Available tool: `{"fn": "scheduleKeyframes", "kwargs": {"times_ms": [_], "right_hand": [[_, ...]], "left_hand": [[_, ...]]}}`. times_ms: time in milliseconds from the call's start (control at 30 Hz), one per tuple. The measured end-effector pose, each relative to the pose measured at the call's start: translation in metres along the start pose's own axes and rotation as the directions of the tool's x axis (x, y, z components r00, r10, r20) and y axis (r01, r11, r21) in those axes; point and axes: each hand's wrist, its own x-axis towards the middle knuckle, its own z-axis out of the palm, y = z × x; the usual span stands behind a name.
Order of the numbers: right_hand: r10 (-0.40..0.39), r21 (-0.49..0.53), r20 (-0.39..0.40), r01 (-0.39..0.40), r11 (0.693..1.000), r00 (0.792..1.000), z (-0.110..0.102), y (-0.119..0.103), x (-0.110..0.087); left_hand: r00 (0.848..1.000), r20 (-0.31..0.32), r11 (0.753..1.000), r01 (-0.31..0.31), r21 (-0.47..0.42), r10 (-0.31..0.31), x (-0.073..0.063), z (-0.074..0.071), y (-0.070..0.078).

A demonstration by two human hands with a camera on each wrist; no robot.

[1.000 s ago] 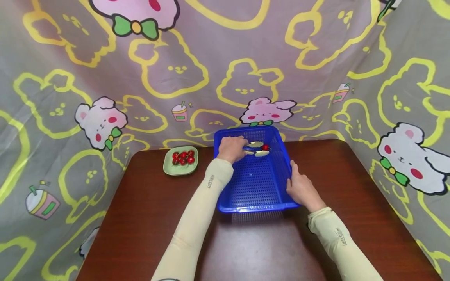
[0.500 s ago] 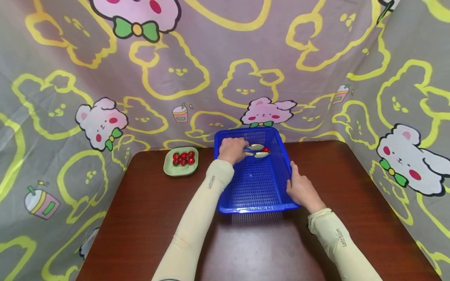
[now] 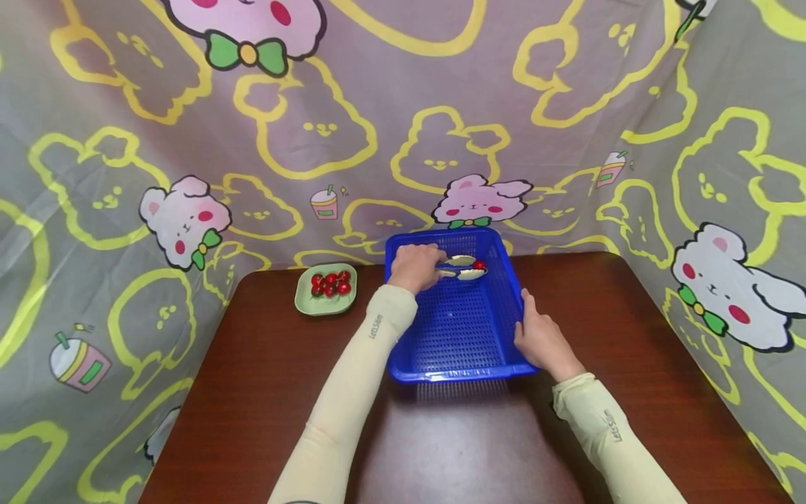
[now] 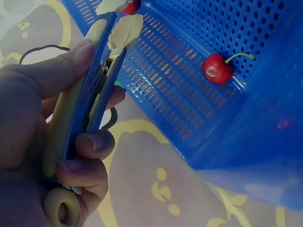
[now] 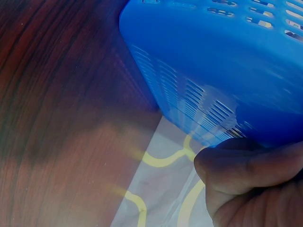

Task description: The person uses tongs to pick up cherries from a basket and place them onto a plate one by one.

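Observation:
In the head view, my left hand (image 3: pixel 415 269) grips a pair of tongs (image 3: pixel 462 260) with cream scalloped tips, over the far part of a blue plastic basket (image 3: pixel 450 322). The tips stand apart, with a red cherry (image 3: pixel 480 266) at their ends; whether they touch it is unclear. The left wrist view shows my fingers curled round the tongs' handles (image 4: pixel 75 104), and a second cherry (image 4: pixel 218 69) with a green stem inside the basket. My right hand (image 3: pixel 543 336) holds the basket's right rim, thumb on top; from the right wrist, the hand (image 5: pixel 251 175) partly hides that side.
A pale green dish (image 3: pixel 308 305) with several cherries (image 3: pixel 330 284) stands left of the basket on the brown wooden table (image 3: pixel 271 392). A patterned curtain (image 3: pixel 378 91) hangs behind the table and along both sides.
The tongs' tips drew slightly closer together, then spread again. The cherry by them has shifted slightly to the right. My right hand stays on the basket's rim.

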Motion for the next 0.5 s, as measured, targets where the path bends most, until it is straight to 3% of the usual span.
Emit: {"fn": "scheduleKeyframes", "kwargs": {"times_ms": [267,500], "right_hand": [[0.004,-0.002,0.01,-0.004,1.0,1.0,-0.001,0.0,0.001],[0.008,-0.005,0.023,-0.008,1.0,1.0,-0.002,-0.001,0.001]], "left_hand": [[1.0,-0.013,1.0,-0.008,-0.015,0.008,-0.008,-0.01,-0.002],[1.0,-0.022,0.999,0.008,-0.046,-0.009,-0.015,-0.009,-0.012]]}}
